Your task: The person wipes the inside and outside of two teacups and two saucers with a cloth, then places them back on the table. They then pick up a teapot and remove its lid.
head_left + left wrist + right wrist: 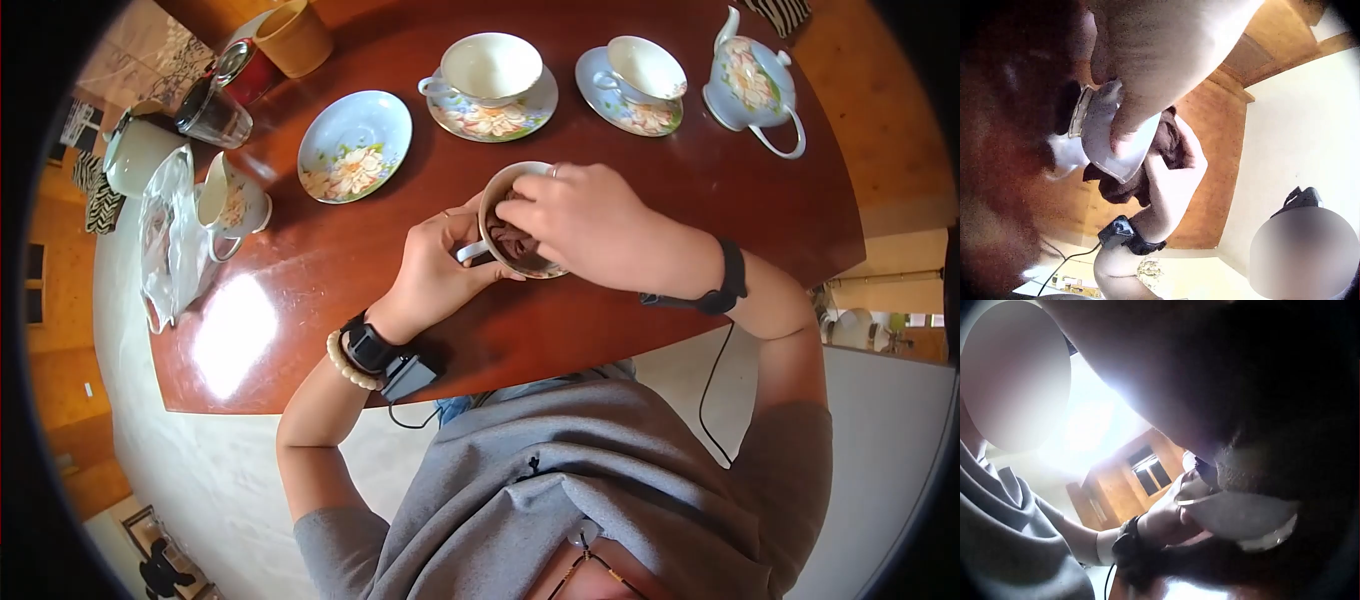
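A teacup (541, 271) with a pale handle is tipped toward me in the middle of the reddish-brown table. My left hand (435, 262) grips it at the handle side, thumb along its near side and fingers round the far side. A bunched dark brown cloth (512, 241) sits inside the cup. My right hand (592, 222) holds the cloth with its fingers down past the rim; the fingertips are hidden. From the left wrist, the cloth (1169, 140) bulges over the rim beside the right hand. The right wrist view shows the cup (1241, 519) in shadow.
A bare floral saucer (372, 125) lies beyond my left hand. Farther back, two teacups (490, 68) (645, 68) stand on saucers, with a teapot (745, 85) at right. At left are a creamer (240, 205), plastic bag (170, 235), glass (222, 122) and wooden cup (293, 40).
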`<act>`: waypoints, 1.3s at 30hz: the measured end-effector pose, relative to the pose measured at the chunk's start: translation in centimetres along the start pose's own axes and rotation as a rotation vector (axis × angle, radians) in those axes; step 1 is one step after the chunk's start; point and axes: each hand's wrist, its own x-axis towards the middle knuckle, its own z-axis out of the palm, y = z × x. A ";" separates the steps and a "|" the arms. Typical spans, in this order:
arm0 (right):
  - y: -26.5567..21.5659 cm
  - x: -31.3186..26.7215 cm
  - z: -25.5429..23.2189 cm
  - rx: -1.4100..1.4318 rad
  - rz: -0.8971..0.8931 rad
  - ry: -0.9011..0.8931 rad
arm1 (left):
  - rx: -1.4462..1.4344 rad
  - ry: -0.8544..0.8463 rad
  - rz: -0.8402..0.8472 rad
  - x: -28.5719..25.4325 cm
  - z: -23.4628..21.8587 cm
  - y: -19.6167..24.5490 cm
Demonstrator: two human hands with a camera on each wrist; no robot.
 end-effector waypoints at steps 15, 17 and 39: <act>-0.1 -1.6 -2.3 0.202 -0.193 0.008 | 0.181 -0.025 0.077 -1.1 -0.6 0.6; 0.3 -2.0 -2.8 0.015 -0.149 0.015 | 0.291 -0.100 0.099 -1.3 -1.0 0.2; -1.7 -2.6 -2.3 -0.316 -0.092 0.013 | 0.418 0.065 0.454 -0.8 -0.3 1.4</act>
